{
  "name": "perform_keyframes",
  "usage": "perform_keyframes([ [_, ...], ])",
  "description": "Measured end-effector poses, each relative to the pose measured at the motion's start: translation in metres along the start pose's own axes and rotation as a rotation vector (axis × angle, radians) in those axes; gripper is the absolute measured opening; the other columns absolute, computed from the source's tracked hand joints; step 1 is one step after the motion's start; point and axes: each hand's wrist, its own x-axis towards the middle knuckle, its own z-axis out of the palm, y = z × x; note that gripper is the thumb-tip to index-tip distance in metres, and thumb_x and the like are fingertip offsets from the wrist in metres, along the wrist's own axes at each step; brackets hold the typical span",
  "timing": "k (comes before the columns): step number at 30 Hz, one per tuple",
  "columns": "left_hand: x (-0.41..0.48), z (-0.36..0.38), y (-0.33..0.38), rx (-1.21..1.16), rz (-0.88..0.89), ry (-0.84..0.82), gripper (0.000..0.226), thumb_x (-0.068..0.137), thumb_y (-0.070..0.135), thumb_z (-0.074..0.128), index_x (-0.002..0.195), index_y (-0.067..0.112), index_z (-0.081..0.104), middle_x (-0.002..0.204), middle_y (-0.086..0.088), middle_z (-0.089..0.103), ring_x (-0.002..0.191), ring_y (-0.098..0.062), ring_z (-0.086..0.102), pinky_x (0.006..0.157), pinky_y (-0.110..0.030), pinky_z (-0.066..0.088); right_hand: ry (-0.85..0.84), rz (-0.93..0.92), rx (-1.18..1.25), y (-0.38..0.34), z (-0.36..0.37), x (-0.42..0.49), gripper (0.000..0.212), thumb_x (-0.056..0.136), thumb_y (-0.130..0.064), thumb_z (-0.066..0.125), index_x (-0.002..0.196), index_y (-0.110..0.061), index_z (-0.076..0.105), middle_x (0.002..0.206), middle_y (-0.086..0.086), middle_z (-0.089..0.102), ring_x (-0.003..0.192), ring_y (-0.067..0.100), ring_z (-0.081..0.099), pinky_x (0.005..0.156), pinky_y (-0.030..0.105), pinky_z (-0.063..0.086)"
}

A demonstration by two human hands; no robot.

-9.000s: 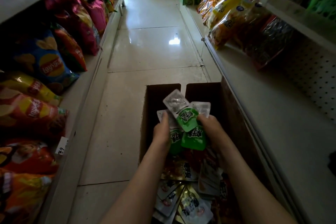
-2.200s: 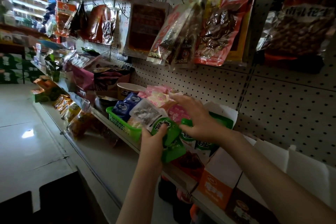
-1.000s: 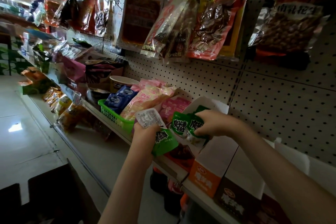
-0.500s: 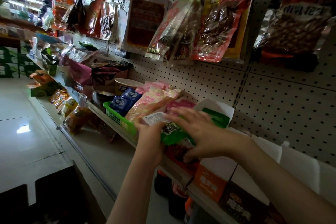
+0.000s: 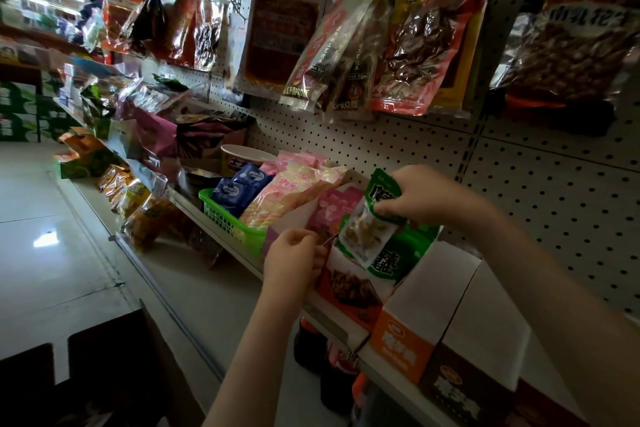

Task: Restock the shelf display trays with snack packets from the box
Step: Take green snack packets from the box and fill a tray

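My right hand (image 5: 426, 196) pinches the top of a green snack packet (image 5: 372, 229) and holds it upright in the red-and-white display tray (image 5: 349, 291) on the shelf. More green packets (image 5: 410, 251) stand in the tray behind it. At the tray's front left corner my left hand (image 5: 294, 258) has its fingers curled round the tray's edge and holds no packet. The dark cardboard box (image 5: 104, 378) stands on the floor at the bottom left; its contents are hidden.
A green basket (image 5: 228, 224) with blue and pink packets sits left of the tray. An orange-and-white display carton (image 5: 412, 340) stands to its right. Large snack bags (image 5: 426, 31) hang from the pegboard above. The lower shelf (image 5: 207, 288) juts out beneath.
The green packet has left my left hand, which has dropped to the tray's front corner. My right hand has risen from lying over the packets to pinching one upright in the tray.
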Motion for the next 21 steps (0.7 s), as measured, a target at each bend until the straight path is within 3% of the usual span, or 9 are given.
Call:
perform_keyframes([
  [4, 0.0, 0.001, -0.007, 0.228, 0.19, -0.001, 0.011, 0.089, 0.018, 0.058, 0.088, 0.026, 0.066, 0.08, 0.002, 0.067, 0.07, -0.019, 0.062, 0.065, -0.038, 0.054, -0.035, 0.032, -0.01, -0.001, 0.021, 0.015, 0.017, 0.087, -0.025, 0.065, 0.096, -0.011, 0.059, 0.088, 0.003, 0.063, 0.078, 0.016, 0.063, 0.061, 0.025, 0.055],
  [6, -0.002, 0.005, -0.004, 0.405, 0.33, -0.006, 0.008, 0.089, 0.023, 0.061, 0.085, 0.03, 0.064, 0.085, 0.009, 0.067, 0.078, -0.012, 0.063, 0.073, -0.034, 0.055, -0.027, 0.007, -0.036, -0.004, 0.038, 0.018, 0.017, 0.087, -0.025, 0.064, 0.096, -0.014, 0.057, 0.085, 0.0, 0.058, 0.076, 0.013, 0.058, 0.058, 0.02, 0.049],
  [8, -0.001, 0.012, -0.007, 0.56, 0.491, -0.037, 0.01, 0.089, 0.023, 0.062, 0.096, 0.029, 0.066, 0.093, 0.011, 0.067, 0.086, -0.009, 0.062, 0.078, -0.028, 0.052, -0.002, -0.034, -0.116, -0.005, 0.057, 0.021, 0.013, 0.087, -0.027, 0.062, 0.093, -0.017, 0.057, 0.09, 0.0, 0.058, 0.083, 0.014, 0.056, 0.076, 0.026, 0.049],
  [10, 0.002, 0.02, -0.014, 0.731, 0.627, -0.075, 0.02, 0.09, 0.02, 0.059, 0.107, 0.026, 0.067, 0.102, 0.008, 0.066, 0.095, -0.013, 0.06, 0.084, -0.031, 0.049, 0.113, -0.056, -0.252, -0.001, 0.077, 0.021, 0.014, 0.088, -0.027, 0.057, 0.1, -0.019, 0.053, 0.108, 0.001, 0.055, 0.105, 0.021, 0.048, 0.098, 0.038, 0.038],
  [13, 0.009, 0.025, -0.021, 1.005, 0.755, -0.133, 0.025, 0.094, 0.026, 0.05, 0.118, 0.027, 0.06, 0.11, 0.007, 0.059, 0.104, -0.017, 0.052, 0.089, -0.031, 0.039, 0.348, -0.185, -0.494, 0.014, 0.091, 0.012, 0.049, 0.081, -0.024, 0.063, 0.119, -0.02, 0.032, 0.12, 0.002, 0.04, 0.112, 0.023, 0.037, 0.094, 0.038, 0.028],
  [15, 0.011, 0.023, -0.027, 1.105, 0.784, -0.186, 0.031, 0.096, 0.037, 0.046, 0.126, 0.03, 0.053, 0.119, 0.011, 0.051, 0.114, -0.012, 0.044, 0.098, -0.029, 0.029, 0.41, -0.264, -0.557, 0.023, 0.093, 0.003, 0.067, 0.074, -0.026, 0.069, 0.125, -0.024, 0.025, 0.123, 0.003, 0.037, 0.113, 0.024, 0.038, 0.092, 0.038, 0.024],
  [18, 0.015, 0.02, -0.031, 1.243, 0.801, -0.212, 0.041, 0.097, 0.046, 0.041, 0.135, 0.032, 0.043, 0.131, 0.015, 0.046, 0.127, -0.009, 0.035, 0.106, -0.029, 0.02, 0.164, -0.191, -0.489, 0.034, 0.092, 0.0, 0.067, 0.088, -0.037, 0.058, 0.143, -0.031, 0.021, 0.148, 0.002, 0.022, 0.133, 0.026, 0.022, 0.108, 0.043, 0.014],
  [21, 0.016, 0.02, -0.027, 1.309, 0.746, -0.255, 0.039, 0.099, 0.043, 0.035, 0.135, 0.032, 0.045, 0.137, 0.016, 0.048, 0.132, -0.009, 0.029, 0.11, -0.035, 0.019, -0.009, -0.1, -0.487, 0.04, 0.085, 0.009, 0.072, 0.087, -0.045, 0.059, 0.146, -0.037, 0.019, 0.15, 0.001, 0.02, 0.135, 0.027, 0.02, 0.11, 0.047, 0.014],
])
